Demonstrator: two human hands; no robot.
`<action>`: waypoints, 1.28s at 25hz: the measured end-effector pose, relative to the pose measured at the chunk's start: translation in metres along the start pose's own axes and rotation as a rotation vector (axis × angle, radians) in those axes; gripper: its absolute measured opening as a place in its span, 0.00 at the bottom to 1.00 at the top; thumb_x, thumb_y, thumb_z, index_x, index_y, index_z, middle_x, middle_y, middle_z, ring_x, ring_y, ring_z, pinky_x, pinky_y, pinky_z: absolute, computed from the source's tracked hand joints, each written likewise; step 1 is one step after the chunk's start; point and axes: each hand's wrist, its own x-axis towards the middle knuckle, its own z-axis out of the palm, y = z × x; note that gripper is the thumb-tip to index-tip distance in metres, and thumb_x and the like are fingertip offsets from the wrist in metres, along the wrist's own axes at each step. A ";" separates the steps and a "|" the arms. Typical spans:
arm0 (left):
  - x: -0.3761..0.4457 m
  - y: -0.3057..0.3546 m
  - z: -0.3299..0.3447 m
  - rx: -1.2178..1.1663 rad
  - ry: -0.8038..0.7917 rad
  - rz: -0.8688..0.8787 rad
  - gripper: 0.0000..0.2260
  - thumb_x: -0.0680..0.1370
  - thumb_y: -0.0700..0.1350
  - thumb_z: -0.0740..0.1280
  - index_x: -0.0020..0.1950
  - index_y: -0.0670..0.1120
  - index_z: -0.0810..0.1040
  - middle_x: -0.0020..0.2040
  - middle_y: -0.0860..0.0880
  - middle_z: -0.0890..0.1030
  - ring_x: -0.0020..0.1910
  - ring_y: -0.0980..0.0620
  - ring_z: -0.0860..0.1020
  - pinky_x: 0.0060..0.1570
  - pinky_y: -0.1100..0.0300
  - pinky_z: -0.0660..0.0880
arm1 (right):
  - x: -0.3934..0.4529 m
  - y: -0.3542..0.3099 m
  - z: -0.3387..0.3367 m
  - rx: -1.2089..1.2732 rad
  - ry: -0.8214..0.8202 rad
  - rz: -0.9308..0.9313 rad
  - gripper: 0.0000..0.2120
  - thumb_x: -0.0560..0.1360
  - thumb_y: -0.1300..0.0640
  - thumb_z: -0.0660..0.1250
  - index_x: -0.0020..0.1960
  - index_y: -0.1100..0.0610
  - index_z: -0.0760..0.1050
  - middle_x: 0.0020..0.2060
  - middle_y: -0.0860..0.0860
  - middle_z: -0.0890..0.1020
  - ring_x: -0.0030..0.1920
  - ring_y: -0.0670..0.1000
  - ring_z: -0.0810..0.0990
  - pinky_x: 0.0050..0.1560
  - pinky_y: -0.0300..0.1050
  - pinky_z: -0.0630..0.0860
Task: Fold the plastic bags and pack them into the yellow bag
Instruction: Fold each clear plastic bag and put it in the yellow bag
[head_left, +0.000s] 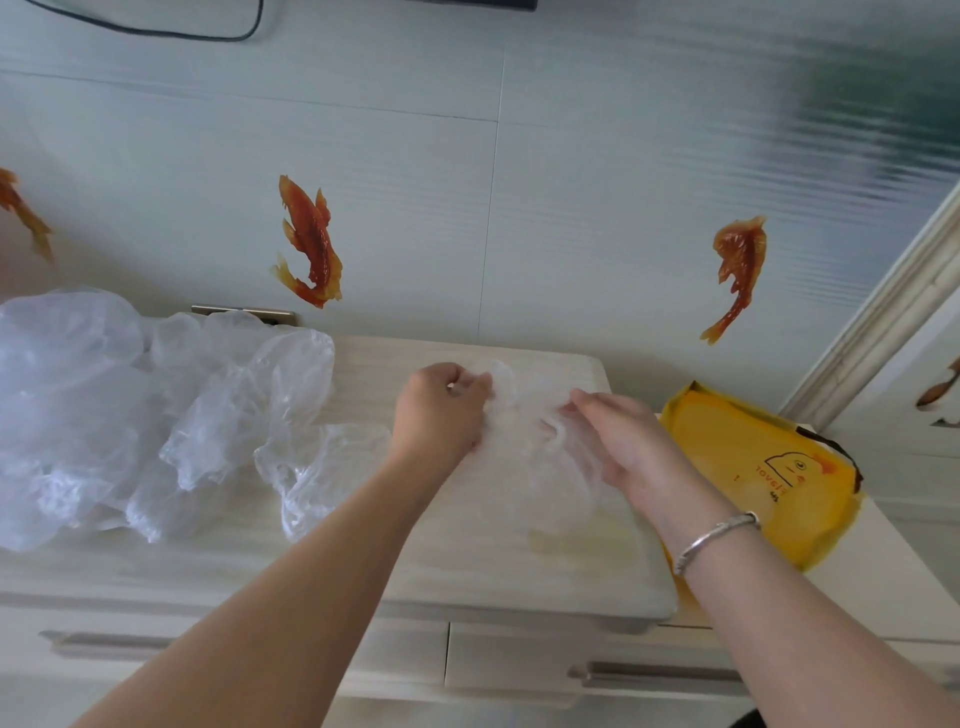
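Head view: a clear plastic bag (524, 441) is pinched on the desk (363, 545) by the curled left hand (441, 410) and pressed by the flatter right hand (618, 441). Thin, light and slippery, it is best gripped at edges. The yellow bag (753, 467) lies just right; unfolded bags (130, 415) are heaped left.

Bag pile (130, 415) left of yellow bag (753, 467)

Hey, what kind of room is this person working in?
Probably a room in a home: a pale wooden cabinet with drawers, fish stickers on the wall, and a white door frame at right.
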 end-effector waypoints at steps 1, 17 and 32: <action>-0.002 -0.003 0.003 0.108 0.019 0.042 0.13 0.79 0.48 0.64 0.42 0.39 0.78 0.31 0.47 0.77 0.27 0.50 0.76 0.29 0.62 0.72 | 0.002 0.003 0.002 0.000 0.009 0.002 0.13 0.81 0.55 0.61 0.40 0.57 0.76 0.39 0.55 0.81 0.31 0.48 0.80 0.29 0.36 0.71; -0.008 -0.053 0.010 0.889 -0.325 0.579 0.23 0.82 0.55 0.56 0.74 0.46 0.63 0.74 0.50 0.63 0.73 0.50 0.60 0.71 0.56 0.60 | 0.017 0.043 -0.002 -1.073 0.059 -0.773 0.12 0.81 0.58 0.56 0.62 0.58 0.71 0.57 0.53 0.75 0.58 0.54 0.73 0.56 0.46 0.72; -0.017 -0.059 0.003 1.100 -0.457 0.351 0.31 0.79 0.65 0.46 0.76 0.48 0.61 0.77 0.48 0.59 0.75 0.45 0.55 0.73 0.51 0.54 | -0.012 0.051 -0.019 -1.234 -0.215 -0.707 0.24 0.82 0.47 0.51 0.76 0.52 0.58 0.75 0.47 0.60 0.76 0.49 0.52 0.75 0.45 0.49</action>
